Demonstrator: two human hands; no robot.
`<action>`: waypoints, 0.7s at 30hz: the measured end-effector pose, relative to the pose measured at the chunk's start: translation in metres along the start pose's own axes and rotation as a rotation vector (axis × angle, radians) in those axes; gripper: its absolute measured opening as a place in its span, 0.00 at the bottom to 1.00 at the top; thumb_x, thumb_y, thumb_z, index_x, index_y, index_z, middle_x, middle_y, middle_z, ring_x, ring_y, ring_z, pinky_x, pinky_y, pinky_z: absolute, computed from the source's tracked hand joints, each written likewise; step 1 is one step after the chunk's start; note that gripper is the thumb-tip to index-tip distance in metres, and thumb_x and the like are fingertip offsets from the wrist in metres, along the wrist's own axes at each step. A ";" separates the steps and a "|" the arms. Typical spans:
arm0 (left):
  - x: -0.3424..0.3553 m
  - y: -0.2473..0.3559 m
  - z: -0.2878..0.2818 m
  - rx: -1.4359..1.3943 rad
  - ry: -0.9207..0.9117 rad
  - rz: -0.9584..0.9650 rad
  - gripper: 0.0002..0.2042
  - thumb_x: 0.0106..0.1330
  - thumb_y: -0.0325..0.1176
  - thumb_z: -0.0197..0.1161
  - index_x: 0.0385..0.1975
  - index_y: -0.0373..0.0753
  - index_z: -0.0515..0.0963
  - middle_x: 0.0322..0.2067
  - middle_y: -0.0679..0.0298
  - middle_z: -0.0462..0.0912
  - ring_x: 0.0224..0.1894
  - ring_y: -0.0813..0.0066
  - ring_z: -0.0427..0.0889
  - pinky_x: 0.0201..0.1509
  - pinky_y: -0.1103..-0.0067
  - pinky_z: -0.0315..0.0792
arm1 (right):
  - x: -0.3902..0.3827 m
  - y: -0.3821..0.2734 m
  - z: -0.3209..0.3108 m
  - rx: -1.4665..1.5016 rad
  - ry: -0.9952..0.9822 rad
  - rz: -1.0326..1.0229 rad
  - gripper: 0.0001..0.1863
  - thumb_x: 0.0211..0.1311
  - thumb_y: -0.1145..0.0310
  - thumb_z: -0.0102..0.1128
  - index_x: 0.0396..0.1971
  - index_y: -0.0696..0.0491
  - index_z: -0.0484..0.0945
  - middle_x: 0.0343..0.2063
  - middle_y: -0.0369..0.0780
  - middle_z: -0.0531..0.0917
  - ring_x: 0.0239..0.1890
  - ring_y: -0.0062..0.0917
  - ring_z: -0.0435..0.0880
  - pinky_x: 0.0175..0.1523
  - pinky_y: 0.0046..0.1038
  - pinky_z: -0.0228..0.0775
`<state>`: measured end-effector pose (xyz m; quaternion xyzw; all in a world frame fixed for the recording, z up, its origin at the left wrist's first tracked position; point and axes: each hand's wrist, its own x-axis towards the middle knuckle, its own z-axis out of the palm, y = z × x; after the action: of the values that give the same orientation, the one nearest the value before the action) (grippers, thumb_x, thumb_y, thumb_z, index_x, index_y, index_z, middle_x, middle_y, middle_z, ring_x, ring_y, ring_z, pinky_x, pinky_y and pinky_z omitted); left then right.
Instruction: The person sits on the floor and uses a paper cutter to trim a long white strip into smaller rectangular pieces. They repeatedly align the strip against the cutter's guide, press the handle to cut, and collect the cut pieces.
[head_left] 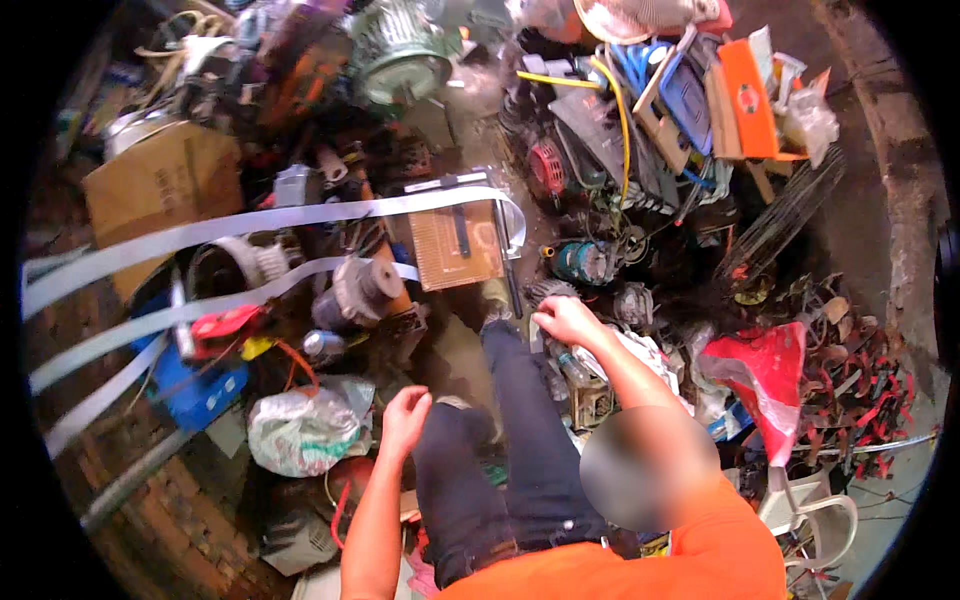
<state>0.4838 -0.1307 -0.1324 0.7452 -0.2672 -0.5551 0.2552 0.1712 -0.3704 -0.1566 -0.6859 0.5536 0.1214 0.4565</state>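
Observation:
My left hand (405,418) hangs beside my left knee, its fingers loosely curled with nothing showing in them. My right hand (568,321) is out ahead of my right thigh, fingers bent in and closed. A narrow pale piece shows right below its fingertips; whether the hand grips it I cannot tell. Ahead of my foot lies a brown gridded board (432,250) with a black bar on it and a dark rod along its right edge. A long white flat strip (300,213) crosses over the board from the left and loops round at its end.
Clutter surrounds my legs. A grey motor-like part (360,292), a stuffed plastic bag (308,425) and a cardboard box (165,195) lie left. To the right are a teal motor-like part (583,262), a red sack (765,375) and a white chair (800,500). A green motor (398,60) stands ahead.

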 end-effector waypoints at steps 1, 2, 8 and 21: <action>0.041 0.006 0.016 0.053 -0.015 0.030 0.12 0.67 0.33 0.64 0.44 0.32 0.80 0.32 0.65 0.83 0.34 0.81 0.79 0.39 0.80 0.75 | 0.037 0.027 0.019 -0.010 0.071 0.011 0.19 0.61 0.56 0.62 0.41 0.58 0.84 0.38 0.49 0.86 0.44 0.40 0.86 0.50 0.37 0.76; 0.081 0.009 0.031 0.126 -0.026 0.070 0.13 0.67 0.33 0.64 0.45 0.32 0.80 0.34 0.62 0.84 0.36 0.79 0.81 0.43 0.79 0.76 | 0.067 0.040 0.031 0.063 0.161 0.067 0.20 0.60 0.56 0.62 0.41 0.58 0.84 0.38 0.51 0.86 0.44 0.40 0.86 0.51 0.37 0.76; 0.293 -0.014 0.118 0.419 0.058 0.355 0.14 0.62 0.25 0.58 0.48 0.33 0.76 0.46 0.49 0.79 0.49 0.54 0.80 0.55 0.67 0.74 | 0.247 0.114 0.071 0.179 0.515 0.178 0.27 0.58 0.59 0.65 0.54 0.61 0.76 0.49 0.56 0.79 0.55 0.48 0.77 0.60 0.41 0.71; 0.421 -0.081 0.228 0.560 0.277 0.858 0.18 0.53 0.20 0.57 0.46 0.36 0.77 0.48 0.53 0.75 0.53 0.52 0.72 0.58 0.62 0.65 | 0.373 0.177 0.095 0.263 0.725 0.118 0.14 0.58 0.59 0.64 0.37 0.53 0.87 0.33 0.50 0.86 0.40 0.43 0.86 0.47 0.39 0.77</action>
<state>0.3745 -0.3778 -0.5356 0.6750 -0.6497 -0.2045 0.2837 0.1826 -0.5348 -0.5469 -0.5868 0.7285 -0.1747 0.3073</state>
